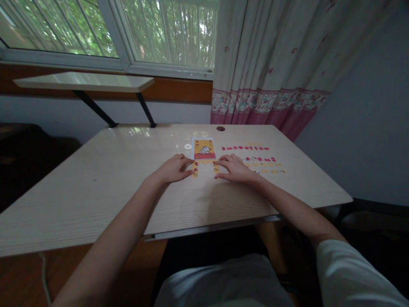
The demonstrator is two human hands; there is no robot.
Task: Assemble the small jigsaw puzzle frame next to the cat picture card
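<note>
A partly joined jigsaw puzzle [204,161] lies on the desk, with a yellow top row and a short column down each side. Bare wood shows between the columns. My left hand [174,169] rests at its left edge, index finger and thumb apart, their tips touching the left column [195,169]. From the other side, my right hand [235,169] touches the right column [216,169] with spread index finger and thumb. Just beyond the puzzle is a picture card [204,148] showing a white cartoon animal on yellow and red. My right hand partly hides the loose pieces beside it.
Rows of loose red puzzle pieces [246,148] and yellow puzzle pieces [265,165] lie to the right. A small white ring [188,146] is left of the card. A raised shelf [86,81] stands at the back left, and a cable hole [220,128] pierces the desk [96,196] near the curtain [268,100].
</note>
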